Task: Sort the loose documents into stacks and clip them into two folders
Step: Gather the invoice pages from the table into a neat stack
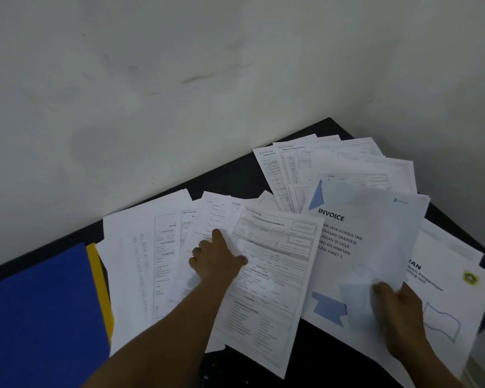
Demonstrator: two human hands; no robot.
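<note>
Loose white documents lie fanned over a black table (pixel 235 175). My left hand (pixel 217 257) rests flat on a printed form (pixel 272 275) in the middle, index finger stretched toward the sheets behind it. My right hand (pixel 398 306) pinches the lower edge of the sheet headed INVOICE (pixel 359 242), which is lifted a little off the pile. A blue folder (pixel 39 317) lies at the left with a yellow folder (pixel 100 284) showing under its right edge.
More forms (pixel 333 163) are spread at the table's far corner against the pale wall (pixel 179 79). A cover sheet with a yellow emblem (pixel 471 278) lies at the right, near the table edge.
</note>
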